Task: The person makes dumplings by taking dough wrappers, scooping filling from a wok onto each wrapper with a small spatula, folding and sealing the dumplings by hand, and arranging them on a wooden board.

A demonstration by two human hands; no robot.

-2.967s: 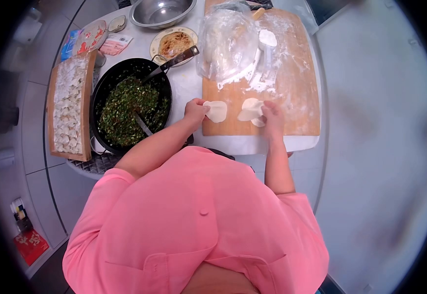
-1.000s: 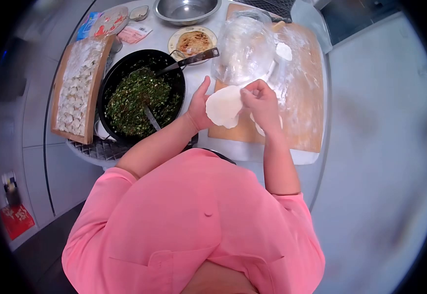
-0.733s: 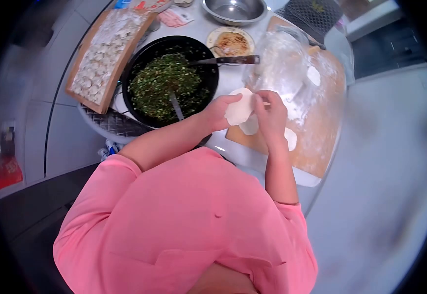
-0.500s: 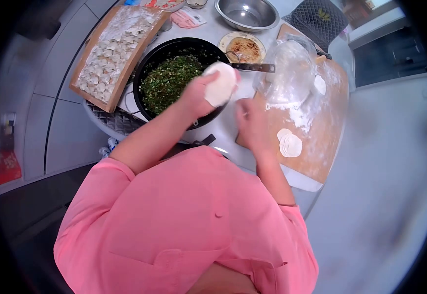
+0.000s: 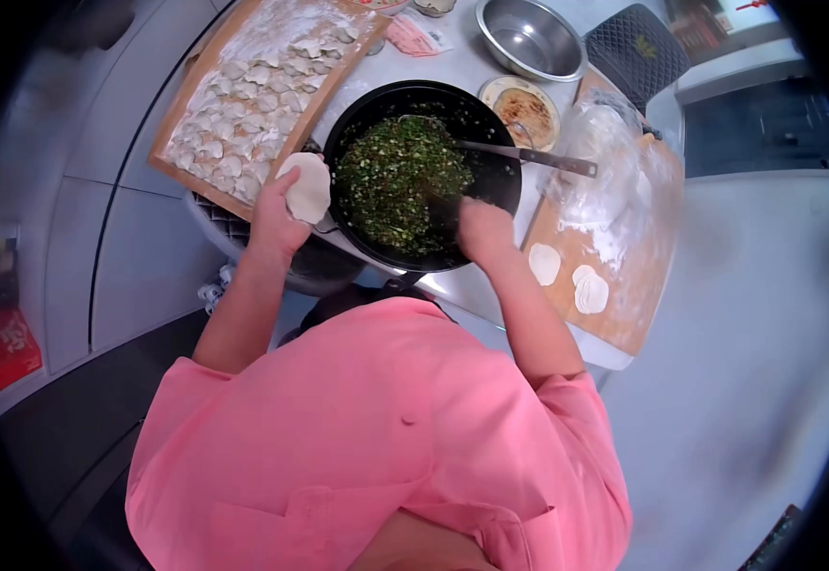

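My left hand [image 5: 279,214] holds a round white dumpling wrapper [image 5: 308,188] at the left edge of the black pan [image 5: 498,181]. Chopped green filling [image 5: 400,176] heaps inside the pan. Over the pan's lower right side, my right hand [image 5: 484,228] is closed, its fingers pointing toward the filling. What it grips is dark and blurred. A metal-handled utensil [image 5: 538,160] rests across the right rim, its head in the filling. On the wooden board [image 5: 614,319] at the right lie one loose wrapper [image 5: 544,264] and a small overlapping stack of wrappers [image 5: 591,291].
At left, a floured wooden tray [image 5: 248,24] bears rows of folded dumplings [image 5: 243,114]. Behind the pan are a steel bowl [image 5: 529,38] and a plate with a browned flatbread [image 5: 524,109]. A clear plastic bag [image 5: 591,167] covers part of the board.
My left hand has carried the wrapper left, from above the pan to its left edge. My right hand has come from beside the board to over the pan. One wrapper now lies apart from the stack.
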